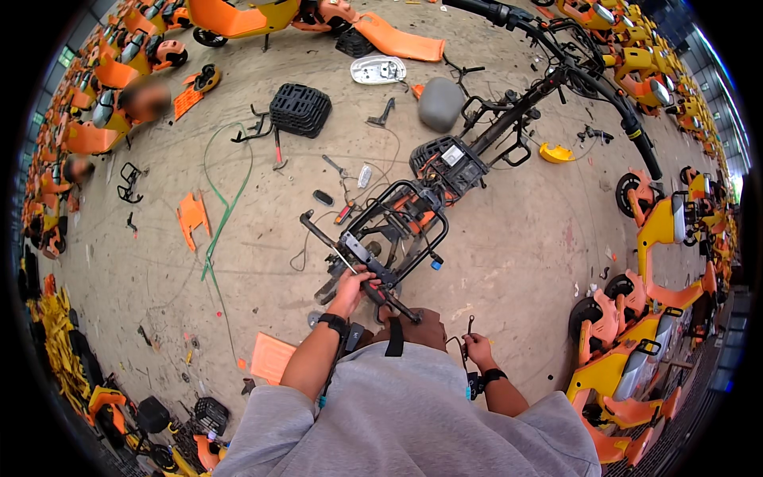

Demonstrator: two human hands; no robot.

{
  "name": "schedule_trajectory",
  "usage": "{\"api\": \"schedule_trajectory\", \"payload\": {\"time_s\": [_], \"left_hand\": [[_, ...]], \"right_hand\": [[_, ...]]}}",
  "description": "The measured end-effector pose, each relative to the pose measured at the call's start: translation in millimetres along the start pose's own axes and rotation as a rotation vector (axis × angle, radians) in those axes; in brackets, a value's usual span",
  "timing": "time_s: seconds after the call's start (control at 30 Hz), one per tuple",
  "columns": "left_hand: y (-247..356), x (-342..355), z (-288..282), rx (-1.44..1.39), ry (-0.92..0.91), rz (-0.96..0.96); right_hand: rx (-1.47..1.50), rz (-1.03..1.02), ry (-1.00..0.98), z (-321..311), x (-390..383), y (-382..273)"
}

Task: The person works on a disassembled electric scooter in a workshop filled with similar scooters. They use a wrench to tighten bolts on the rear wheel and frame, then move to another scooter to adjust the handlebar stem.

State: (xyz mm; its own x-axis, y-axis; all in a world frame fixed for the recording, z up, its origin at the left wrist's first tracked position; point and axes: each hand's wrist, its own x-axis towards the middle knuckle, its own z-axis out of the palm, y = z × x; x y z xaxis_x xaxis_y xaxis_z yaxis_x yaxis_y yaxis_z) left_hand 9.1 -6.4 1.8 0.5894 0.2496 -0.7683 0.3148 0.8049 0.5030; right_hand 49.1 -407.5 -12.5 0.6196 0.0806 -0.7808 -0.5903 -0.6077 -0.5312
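A stripped black electric scooter frame (502,121) stretches from just in front of my legs to its handlebar (628,123) at the far right. My left hand (354,288) is closed around part of its rear end, beside the black tubular rear rack (435,238); the exact part under the fingers is partly hidden. Low at my right side, apart from the frame, my right hand (479,350) grips a dark wrench (470,324), its ring end pointing up. Beneath the rack, part of the rear wheel (327,290) shows.
Around the frame lie a black crate (300,110), a hammer (278,151), a grey rounded case (441,104), a yellow cover (555,153), orange panels (193,220) and a green strap (228,208). Rows of orange and yellow scooters (666,230) line both sides. Blurred people are at left.
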Motion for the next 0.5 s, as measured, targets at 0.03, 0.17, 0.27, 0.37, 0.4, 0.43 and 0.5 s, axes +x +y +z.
{"api": "schedule_trajectory", "payload": {"time_s": [0.03,0.17,0.27,0.37,0.4,0.43,0.5], "left_hand": [[-1,0,-1,-0.006,-0.004,0.007],[2,-6,7,-0.04,-0.05,0.023],[2,-5,9,0.02,-0.035,0.026],[1,-3,10,0.064,-0.01,0.014],[1,-3,11,0.07,-0.005,0.007],[1,-3,12,0.058,-0.011,0.004],[2,-2,9,0.036,-0.02,-0.003]], "right_hand": [[-0.001,0.002,-0.001,0,-1,-1],[-0.023,0.002,0.005,-2,0,7],[-0.036,0.008,0.012,-2,-3,2],[0.007,0.012,-0.004,-1,-2,2],[0.011,0.011,-0.005,-1,-2,1],[0.015,0.009,-0.006,-1,-2,0],[0.013,0.007,-0.003,-1,-2,-2]]}}
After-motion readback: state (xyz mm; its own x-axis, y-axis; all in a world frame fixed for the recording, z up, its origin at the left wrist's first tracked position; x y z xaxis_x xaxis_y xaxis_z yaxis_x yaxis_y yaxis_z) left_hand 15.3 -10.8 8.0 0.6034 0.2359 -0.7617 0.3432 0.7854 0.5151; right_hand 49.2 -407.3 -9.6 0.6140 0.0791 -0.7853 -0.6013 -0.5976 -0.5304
